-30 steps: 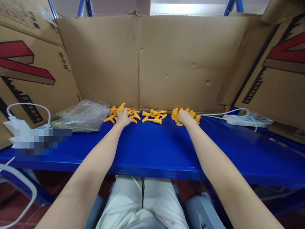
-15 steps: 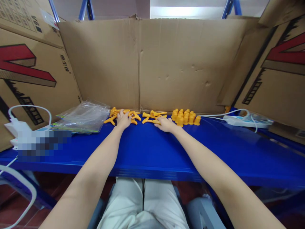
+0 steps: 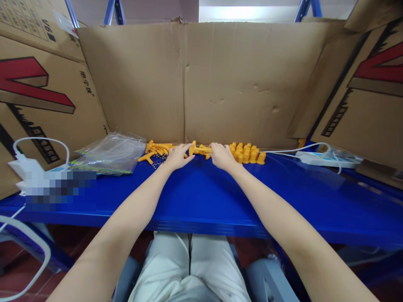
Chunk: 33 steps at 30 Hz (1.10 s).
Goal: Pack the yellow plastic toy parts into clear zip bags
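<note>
Small orange plastic parts lie along the back of the blue shelf (image 3: 201, 197). A pile of Y-shaped orange pieces (image 3: 154, 150) with a thin metal chain (image 3: 159, 157) is at the left. A cluster of upright orange caps (image 3: 247, 153) stands at the right. Between them my left hand (image 3: 177, 157) and my right hand (image 3: 222, 155) meet over a long orange screw-like piece (image 3: 199, 149). Both hands pinch it, the left at its left end, the right at its right end.
A clear plastic bag (image 3: 110, 153) lies at the left. A white charger and cable (image 3: 22, 165) sit at the far left. A white power strip (image 3: 327, 158) with its cable lies at the right. Cardboard walls (image 3: 201, 79) enclose the back and sides.
My left hand left the Y-shaped pile and moved right; my right hand shifted slightly right. Both now grip the long orange piece, raised a little off the shelf.
</note>
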Each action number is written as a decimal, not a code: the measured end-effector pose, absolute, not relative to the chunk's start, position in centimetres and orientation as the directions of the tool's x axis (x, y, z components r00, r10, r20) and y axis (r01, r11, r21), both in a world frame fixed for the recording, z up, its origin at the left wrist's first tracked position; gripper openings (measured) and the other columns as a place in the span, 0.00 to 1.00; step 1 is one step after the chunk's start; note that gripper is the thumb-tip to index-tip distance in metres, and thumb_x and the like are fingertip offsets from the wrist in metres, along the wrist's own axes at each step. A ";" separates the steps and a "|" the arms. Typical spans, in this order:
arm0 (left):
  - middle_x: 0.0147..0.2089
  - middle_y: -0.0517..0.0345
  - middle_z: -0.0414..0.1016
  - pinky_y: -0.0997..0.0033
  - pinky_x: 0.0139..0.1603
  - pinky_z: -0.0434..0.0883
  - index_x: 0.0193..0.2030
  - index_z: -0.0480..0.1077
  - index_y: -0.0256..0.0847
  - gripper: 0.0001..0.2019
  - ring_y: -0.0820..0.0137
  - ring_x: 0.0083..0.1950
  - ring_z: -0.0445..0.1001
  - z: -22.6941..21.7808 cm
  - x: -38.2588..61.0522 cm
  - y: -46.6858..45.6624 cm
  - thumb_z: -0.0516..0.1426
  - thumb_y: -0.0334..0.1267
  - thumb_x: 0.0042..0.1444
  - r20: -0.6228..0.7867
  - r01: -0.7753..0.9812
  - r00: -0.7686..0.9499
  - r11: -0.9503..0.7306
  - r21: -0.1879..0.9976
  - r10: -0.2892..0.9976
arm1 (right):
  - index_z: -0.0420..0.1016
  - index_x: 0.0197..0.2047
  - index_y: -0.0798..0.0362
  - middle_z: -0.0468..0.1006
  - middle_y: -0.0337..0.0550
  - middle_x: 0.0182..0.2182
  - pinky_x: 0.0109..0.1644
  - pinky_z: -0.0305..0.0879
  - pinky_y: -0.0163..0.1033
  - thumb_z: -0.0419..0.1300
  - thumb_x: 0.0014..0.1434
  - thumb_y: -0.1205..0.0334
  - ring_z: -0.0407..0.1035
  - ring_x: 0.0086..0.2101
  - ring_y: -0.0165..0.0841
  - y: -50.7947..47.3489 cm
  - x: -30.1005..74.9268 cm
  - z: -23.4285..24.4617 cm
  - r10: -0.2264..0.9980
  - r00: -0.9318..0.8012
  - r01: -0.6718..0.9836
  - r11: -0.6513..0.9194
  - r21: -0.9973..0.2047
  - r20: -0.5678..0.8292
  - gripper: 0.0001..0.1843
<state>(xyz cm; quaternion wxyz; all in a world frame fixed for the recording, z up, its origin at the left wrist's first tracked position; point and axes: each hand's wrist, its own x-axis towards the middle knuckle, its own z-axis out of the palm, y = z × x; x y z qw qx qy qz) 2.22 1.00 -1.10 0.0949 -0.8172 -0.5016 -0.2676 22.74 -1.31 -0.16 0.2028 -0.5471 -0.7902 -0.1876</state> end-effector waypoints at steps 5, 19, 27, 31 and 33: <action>0.55 0.48 0.72 0.62 0.55 0.65 0.61 0.63 0.43 0.22 0.61 0.55 0.71 -0.7 3.1 0.6 0.52 0.40 0.60 0.588 0.860 0.316 -0.486 0.153 0.744 | 0.66 0.48 0.57 0.75 0.55 0.45 0.49 0.50 0.46 0.48 0.62 0.69 0.65 0.44 0.43 -1.4 22.8 0.1 0.605 -0.482 0.851 0.494 0.175 0.634 0.12; 0.38 0.55 0.79 0.69 0.42 0.68 0.48 0.74 0.42 0.17 0.63 0.39 0.76 0.9 3.6 -1.3 0.56 0.40 0.51 0.636 0.856 0.209 -0.454 0.248 0.743 | 0.67 0.51 0.57 0.76 0.54 0.42 0.52 0.46 0.48 0.49 0.65 0.59 0.64 0.43 0.42 -1.5 23.2 0.7 0.534 -0.500 0.846 0.471 0.252 0.682 0.15; 0.39 0.55 0.80 0.67 0.45 0.70 0.50 0.74 0.46 0.18 0.62 0.42 0.77 1.1 3.9 -1.3 0.55 0.43 0.52 0.584 0.892 0.196 -0.391 0.227 0.788 | 0.68 0.46 0.56 0.75 0.54 0.43 0.49 0.47 0.45 0.47 0.63 0.66 0.64 0.43 0.42 -2.3 22.6 1.3 0.576 -0.487 0.862 0.441 0.252 0.656 0.12; 0.43 0.55 0.80 0.66 0.47 0.70 0.51 0.74 0.46 0.20 0.61 0.45 0.77 1.2 3.8 -1.4 0.56 0.42 0.51 0.577 0.898 0.197 -0.382 0.219 0.792 | 0.66 0.50 0.57 0.75 0.56 0.45 0.45 0.49 0.43 0.48 0.64 0.62 0.65 0.45 0.43 -2.1 22.7 1.1 0.629 -0.487 0.854 0.487 0.182 0.606 0.14; 0.45 0.55 0.80 0.65 0.49 0.70 0.52 0.74 0.47 0.20 0.60 0.47 0.76 1.1 3.6 -1.3 0.56 0.42 0.51 0.573 0.902 0.200 -0.378 0.209 0.795 | 0.66 0.52 0.57 0.75 0.55 0.46 0.45 0.50 0.42 0.47 0.65 0.60 0.65 0.46 0.42 -1.8 22.7 0.8 0.657 -0.495 0.850 0.502 0.160 0.569 0.16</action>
